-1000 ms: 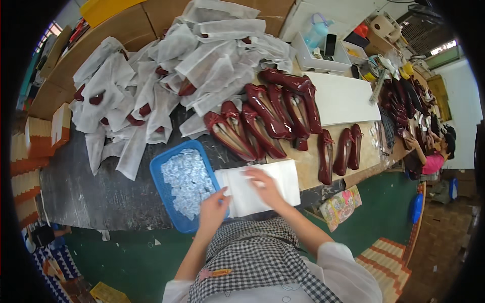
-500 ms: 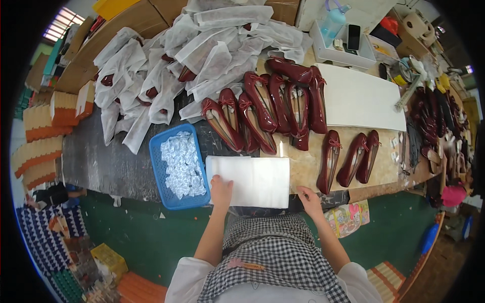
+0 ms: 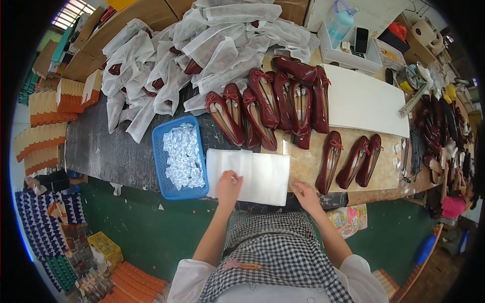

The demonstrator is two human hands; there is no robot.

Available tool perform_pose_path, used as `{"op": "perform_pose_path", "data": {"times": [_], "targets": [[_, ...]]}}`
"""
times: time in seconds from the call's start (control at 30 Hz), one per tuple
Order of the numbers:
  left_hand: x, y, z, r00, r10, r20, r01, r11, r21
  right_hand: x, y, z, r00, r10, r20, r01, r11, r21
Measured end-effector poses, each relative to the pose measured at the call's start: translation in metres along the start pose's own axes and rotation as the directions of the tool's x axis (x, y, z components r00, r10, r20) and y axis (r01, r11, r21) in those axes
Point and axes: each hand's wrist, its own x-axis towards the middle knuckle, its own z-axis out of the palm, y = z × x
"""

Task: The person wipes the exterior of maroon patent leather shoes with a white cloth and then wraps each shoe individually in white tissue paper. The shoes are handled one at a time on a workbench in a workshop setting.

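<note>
Lying mid-frame, white sheets (image 3: 269,178) seem placed for reach: left hand (image 3: 229,188) curled above, grasp unclear; right hand (image 3: 306,196) beside, loosely parted, seemingly empty.

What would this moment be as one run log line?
left hand: over white sheets | right hand: near sheets' right edge | blue basket: left of sheets, holding pale packets | dark red shoes: on table

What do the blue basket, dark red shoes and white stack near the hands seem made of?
Blue basket: probably plastic, smooth, with moulded perforations. Dark red shoes: likely glossy patent leather or synthetic, given their sharp highlights. White stack: matte, without glints; perhaps paper or nonwoven fabric.
</note>
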Motion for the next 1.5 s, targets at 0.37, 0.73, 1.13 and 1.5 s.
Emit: {"op": "perform_pose_path", "data": {"times": [0.37, 0.73, 1.13, 1.5], "targets": [[-0.024, 0.055, 0.044, 0.988, 0.050, 0.145, 0.020, 0.895, -0.446, 0.016, 0.040, 0.057, 0.976, 0.203, 0.073, -0.215, 0.900, 0.380], [-0.004, 0.044, 0.090, 0.936, 0.036, 0.350, 0.029, 0.984, -0.178, 0.006, 0.001, 0.056, 1.000, 0.027, 0.008, -0.028, 0.952, 0.306], [-0.003, -0.002, -0.005, 0.980, -0.159, 0.117, 0.186, 0.943, -0.277, 0.003, -0.014, 0.010, 0.964, -0.057, -0.260, 0.037, 0.996, -0.081], [-0.006, -0.010, -0.207, 0.970, 0.000, -0.244, -0.100, 0.912, -0.398, 0.041, -0.268, 0.102, 0.876, -0.338, 0.345, -0.001, 0.713, 0.701]]}}
